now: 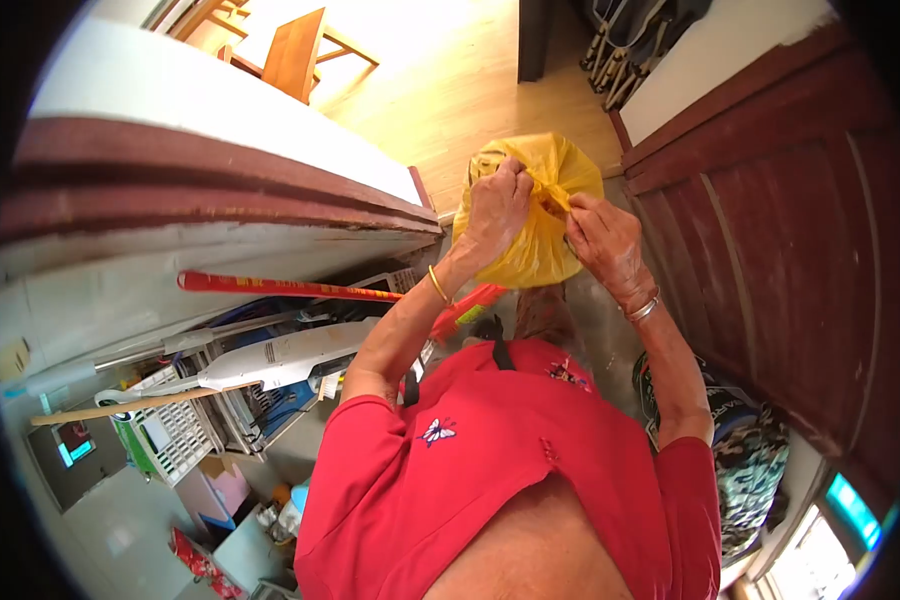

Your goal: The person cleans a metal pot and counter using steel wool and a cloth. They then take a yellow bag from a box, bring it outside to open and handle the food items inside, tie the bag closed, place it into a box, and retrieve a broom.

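Note:
A full yellow plastic bag [560, 240] hangs in front of me, its top gathered and twisted between my two hands. On the left side of the gathered part, my left hand [497, 208] is closed on the plastic. My right hand [606, 247] pinches the bag's neck from the other side. Through the thin plastic a darker shape shows near the upper left, too unclear to name. What lies inside the bag is otherwise hidden.
A red-handled pole [285, 286] and a white stick-shaped appliance [290, 355] lean over a cluttered shelf on my left. To the right stands a dark red door [770, 210]. Beyond the doorway, wooden furniture [295, 55] stands on a wood floor [450, 90]; a camouflage-patterned bag [755, 475] is lower right.

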`<state>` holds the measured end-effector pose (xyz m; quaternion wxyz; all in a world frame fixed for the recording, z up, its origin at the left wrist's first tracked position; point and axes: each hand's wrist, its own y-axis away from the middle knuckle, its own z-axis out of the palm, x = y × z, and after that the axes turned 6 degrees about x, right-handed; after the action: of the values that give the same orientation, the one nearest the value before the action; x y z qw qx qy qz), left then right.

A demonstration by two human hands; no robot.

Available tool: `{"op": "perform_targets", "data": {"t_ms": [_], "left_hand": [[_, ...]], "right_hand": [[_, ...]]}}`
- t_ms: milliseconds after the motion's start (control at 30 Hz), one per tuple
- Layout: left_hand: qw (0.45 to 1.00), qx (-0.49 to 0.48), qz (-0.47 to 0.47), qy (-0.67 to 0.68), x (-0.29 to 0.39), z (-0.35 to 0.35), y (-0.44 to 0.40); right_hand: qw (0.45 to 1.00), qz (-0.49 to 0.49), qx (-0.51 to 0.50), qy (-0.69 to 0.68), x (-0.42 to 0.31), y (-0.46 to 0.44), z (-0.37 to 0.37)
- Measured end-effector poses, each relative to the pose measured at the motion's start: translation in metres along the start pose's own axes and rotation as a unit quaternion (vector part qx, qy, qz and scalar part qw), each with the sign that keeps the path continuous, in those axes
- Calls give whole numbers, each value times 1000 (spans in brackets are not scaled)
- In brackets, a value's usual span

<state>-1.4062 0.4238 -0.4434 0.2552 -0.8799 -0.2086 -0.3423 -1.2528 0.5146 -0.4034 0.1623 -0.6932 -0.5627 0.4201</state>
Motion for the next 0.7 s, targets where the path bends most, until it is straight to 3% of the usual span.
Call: {"op": "perform_targets", "data": {"t_ms": [67, 167, 267, 333, 367, 433, 467, 533, 667, 700], "left_hand": [[993, 16, -108, 42, 6, 7, -32], [990, 83, -102, 58, 8, 19, -75], [985, 77, -130, 79, 1, 21, -111], [980, 58, -173, 77, -2, 11, -132], [982, 57, -163, 73, -2, 6, -142], [982, 63, -150, 91, 0, -2, -162], [982, 68, -150, 89, -3, -3, -171], [993, 44, -91, 64, -10, -4, -188], [996, 56, -52, 47, -21, -9, -226], [995, 67, -53, 46, -24, -11, -235]], "right_hand": [[1000, -6, -3, -17, 25, -16, 3], [998, -17, -28, -52, 64, -51, 4], [996, -27, -41, -75, 91, -80, 9], [983, 104, -75, -128, 106, -101, 15], [983, 99, -77, -133, 113, -112, 18], [899, 308, -127, -283, 125, -134, 25], [900, 303, -129, -285, 134, -147, 26], [765, 399, -253, -438, 154, -169, 25], [767, 409, -276, -410, 178, -202, 44], [798, 384, -277, -373, 186, -205, 54]]}}
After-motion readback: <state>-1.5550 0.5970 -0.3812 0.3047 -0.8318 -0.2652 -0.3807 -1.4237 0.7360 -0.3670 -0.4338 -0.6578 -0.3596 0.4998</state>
